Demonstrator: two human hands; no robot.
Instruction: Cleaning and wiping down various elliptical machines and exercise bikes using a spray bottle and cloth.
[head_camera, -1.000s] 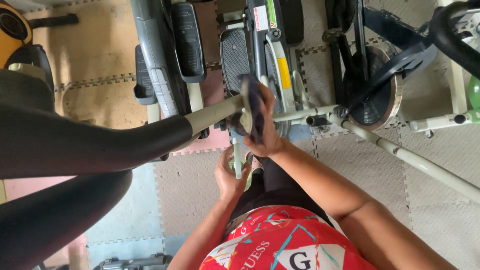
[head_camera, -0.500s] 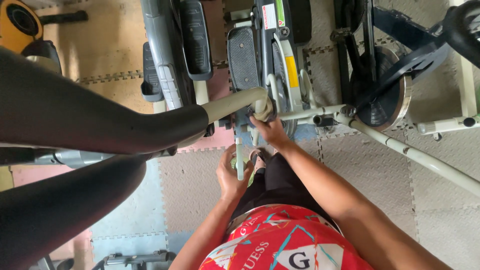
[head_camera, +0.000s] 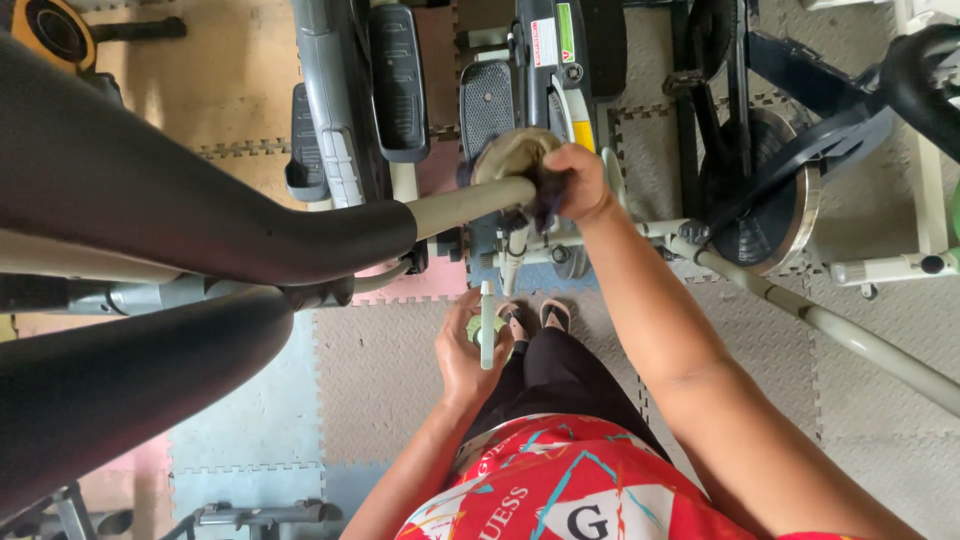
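Observation:
I look straight down at an exercise machine. My right hand presses a dark cloth against the beige metal bar of the machine, just below a round beige cap. My left hand is lower, near my waist, and holds a pale green spray bottle upright. Black foam handles of the machine reach in from the left, close to the camera. My feet in sandals show below the bar.
Grey foot pedals and the machine's black body lie ahead. A flywheel and a slanted beige frame tube are on the right. Grey, pink and tan interlocking floor mats cover the floor.
My right hand with the cloth has slid up along the bar to just under the round cap. My left hand has stayed low with the bottle. The view has shifted slightly.

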